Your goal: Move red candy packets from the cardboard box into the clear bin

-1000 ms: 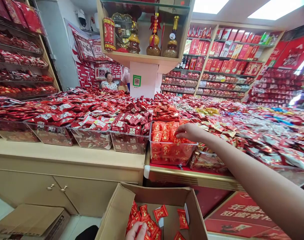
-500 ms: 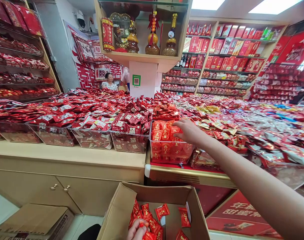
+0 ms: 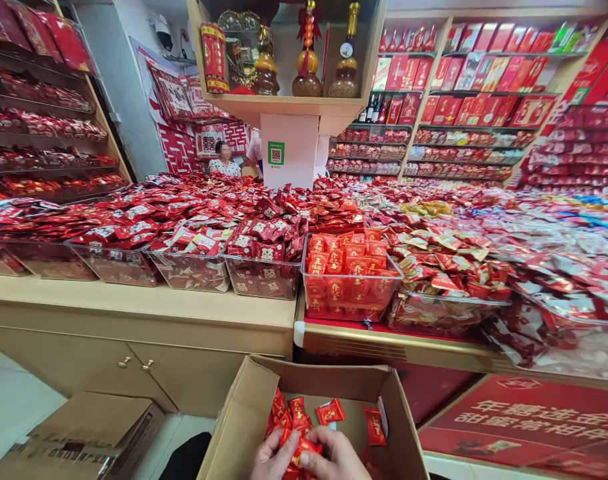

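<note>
Behind the pale tabletop [image 3: 134, 303] of a shop, wall shelves [image 3: 427, 90] hold red goods. In the head view, an open cardboard box [image 3: 329, 381] sits low in front; over it the left hand [image 3: 274, 460] and right hand [image 3: 340, 460] pinch red packets [image 3: 297, 460] between fingers and thumbs. More lie loose inside, and a clear bin [image 3: 344, 312] above holds similar ones.
</note>
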A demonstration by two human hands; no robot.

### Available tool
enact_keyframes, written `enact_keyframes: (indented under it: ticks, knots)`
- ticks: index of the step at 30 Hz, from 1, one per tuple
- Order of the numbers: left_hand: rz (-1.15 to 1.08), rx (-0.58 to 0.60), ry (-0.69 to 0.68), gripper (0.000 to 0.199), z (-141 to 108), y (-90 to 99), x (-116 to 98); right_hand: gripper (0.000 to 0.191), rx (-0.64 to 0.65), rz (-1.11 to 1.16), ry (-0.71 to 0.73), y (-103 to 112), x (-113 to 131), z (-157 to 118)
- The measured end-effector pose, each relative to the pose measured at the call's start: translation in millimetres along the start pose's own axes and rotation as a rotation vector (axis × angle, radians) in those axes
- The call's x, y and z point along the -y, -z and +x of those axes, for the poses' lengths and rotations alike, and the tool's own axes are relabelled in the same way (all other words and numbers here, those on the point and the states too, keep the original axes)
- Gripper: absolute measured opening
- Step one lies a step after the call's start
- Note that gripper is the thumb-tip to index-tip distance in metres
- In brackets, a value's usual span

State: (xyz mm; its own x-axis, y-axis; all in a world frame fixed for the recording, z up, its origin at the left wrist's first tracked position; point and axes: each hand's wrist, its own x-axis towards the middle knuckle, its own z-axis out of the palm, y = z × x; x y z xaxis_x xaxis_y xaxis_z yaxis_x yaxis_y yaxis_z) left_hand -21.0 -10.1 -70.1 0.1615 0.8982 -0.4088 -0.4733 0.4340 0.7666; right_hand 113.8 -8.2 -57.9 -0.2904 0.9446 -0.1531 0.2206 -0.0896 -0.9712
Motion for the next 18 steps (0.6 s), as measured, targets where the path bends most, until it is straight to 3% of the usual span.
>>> enact_keyframes:
  ticks: [5, 9, 13, 18]
  knots:
    - [0.101, -0.035, -0.022, 0.024, -13.4, -12.6, -6.6, 0.035, -0.111, 0.038, 0.052, 11.3, 3.5, -5.3]
    - [-0.024, -0.038, 0.011, 0.017, -18.6, -23.3, -10.2, 0.037, -0.170, 0.125, 0.051, 12.8, 3.3, -5.7]
    - [-0.043, -0.023, 0.029, 0.016, -18.9, -22.3, -9.2, 0.040, -0.177, 0.302, -0.036, 13.4, 2.8, -2.3]
    - [-0.010, -0.020, 0.066, 0.022, -17.4, -18.9, -7.6, 0.041, -0.251, 0.259, -0.070, 15.1, 2.6, -3.3]
